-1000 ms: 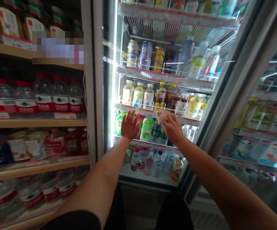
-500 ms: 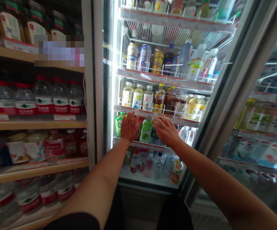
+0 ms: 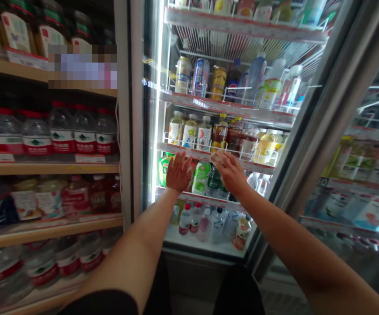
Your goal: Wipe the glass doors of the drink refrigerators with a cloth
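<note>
Head view: lit drinks cooler (image 3: 136,113), stock showing through its glass door (image 3: 150,144). Left hand (image 3: 179,173) spread wide, palm toward the glass, nearer the door's left edge, nothing in grip; contact hard to tell. Right hand (image 3: 230,173) curled, fingers bunched over a crumpled pale cloth (image 3: 217,156), mostly hidden, about mid-door. Behind, between the hands: white-and-green bottle (image 3: 201,177). Above the cloth: brown tea bottle (image 3: 220,133), yellow cap. Bottom shelf (image 3: 192,242): two red-capped bottles (image 3: 185,218), toward its left edge.

Pale cloth (image 3: 217,156), green and white bottle (image 3: 201,178), golden can (image 3: 218,81), clear bottles (image 3: 61,122) with red caps (image 3: 32,115)
</note>
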### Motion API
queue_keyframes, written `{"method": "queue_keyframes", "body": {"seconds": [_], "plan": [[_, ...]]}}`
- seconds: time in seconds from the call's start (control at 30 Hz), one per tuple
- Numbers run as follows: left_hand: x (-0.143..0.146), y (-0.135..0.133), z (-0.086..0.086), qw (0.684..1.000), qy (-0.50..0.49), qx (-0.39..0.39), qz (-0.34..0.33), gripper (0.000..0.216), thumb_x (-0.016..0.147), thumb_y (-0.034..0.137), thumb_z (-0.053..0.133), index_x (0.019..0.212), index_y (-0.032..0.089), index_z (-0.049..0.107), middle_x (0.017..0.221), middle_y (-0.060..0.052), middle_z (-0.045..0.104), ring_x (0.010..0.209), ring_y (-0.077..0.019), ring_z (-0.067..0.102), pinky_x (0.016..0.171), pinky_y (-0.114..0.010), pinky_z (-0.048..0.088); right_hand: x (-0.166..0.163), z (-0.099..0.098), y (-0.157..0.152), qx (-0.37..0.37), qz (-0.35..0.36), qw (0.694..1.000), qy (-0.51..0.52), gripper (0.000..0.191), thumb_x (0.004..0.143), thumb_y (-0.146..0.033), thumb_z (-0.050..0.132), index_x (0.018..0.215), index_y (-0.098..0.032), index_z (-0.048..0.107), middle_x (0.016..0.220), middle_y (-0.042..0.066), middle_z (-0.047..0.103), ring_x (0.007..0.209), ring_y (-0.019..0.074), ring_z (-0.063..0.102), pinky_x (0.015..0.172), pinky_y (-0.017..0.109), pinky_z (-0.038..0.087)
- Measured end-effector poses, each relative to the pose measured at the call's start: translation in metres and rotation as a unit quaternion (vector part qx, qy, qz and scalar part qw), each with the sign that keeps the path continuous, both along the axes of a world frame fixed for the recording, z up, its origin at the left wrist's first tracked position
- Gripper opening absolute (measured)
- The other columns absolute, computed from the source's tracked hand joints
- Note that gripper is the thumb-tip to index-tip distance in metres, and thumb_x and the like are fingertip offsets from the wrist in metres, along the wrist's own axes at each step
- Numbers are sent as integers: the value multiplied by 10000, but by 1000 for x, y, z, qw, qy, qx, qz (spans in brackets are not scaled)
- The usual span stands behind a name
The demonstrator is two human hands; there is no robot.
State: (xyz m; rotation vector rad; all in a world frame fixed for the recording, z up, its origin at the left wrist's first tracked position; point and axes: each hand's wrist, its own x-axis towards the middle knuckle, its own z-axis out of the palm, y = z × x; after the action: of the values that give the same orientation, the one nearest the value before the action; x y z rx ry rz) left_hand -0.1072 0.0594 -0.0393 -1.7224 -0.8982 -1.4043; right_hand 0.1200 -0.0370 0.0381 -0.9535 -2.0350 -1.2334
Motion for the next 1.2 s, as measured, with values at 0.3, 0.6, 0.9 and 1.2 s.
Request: {"method": "queue_keyframes", "body": {"seconds": [0.3, 0.6, 0.9, 1.2], "plan": [[1, -1, 0, 1000, -1, -4, -8, 518, 981, 328, 407, 1486, 213, 411, 1579, -92, 341, 1521, -243, 128, 1237, -501, 175, 6, 16, 4, 25, 24, 998, 49, 463, 955, -74, 414, 1390, -169, 539, 1470, 93, 508, 1352, 260, 401, 1137, 440, 386], [0, 1, -1, 1000, 1, 6, -5, 522, 979, 321, 409, 1488, 207, 406, 1580, -96, 337, 1522, -240, 123, 1240, -490, 169, 24, 51, 8, 49, 54, 994, 81, 574, 950, -84, 406, 1502, -244, 397, 1466, 85, 508, 1352, 272, 436, 1124, 491, 404], [1, 2, -1, 1000, 3, 21, 2, 543, 971, 303, 430, 1504, 215, 378, 1585, -95, 324, 1522, -241, 130, 1237, -494, 179, 39, 60, 4, 90, 28, 987, 128, 496, 948, -100, 412, 1404, -261, 520, 1393, 70, 577, 1329, 279, 466, 1104, 514, 391], [1, 0, -1, 1000, 1, 11, 1, 526, 977, 317, 408, 1492, 215, 400, 1580, -93, 338, 1520, -245, 137, 1235, -498, 181, 42, 74, 8, 93, 44, 979, 179, 514, 903, -84, 401, 1381, -228, 528, 1355, 92, 588, 1252, 254, 506, 1087, 482, 403]]}}
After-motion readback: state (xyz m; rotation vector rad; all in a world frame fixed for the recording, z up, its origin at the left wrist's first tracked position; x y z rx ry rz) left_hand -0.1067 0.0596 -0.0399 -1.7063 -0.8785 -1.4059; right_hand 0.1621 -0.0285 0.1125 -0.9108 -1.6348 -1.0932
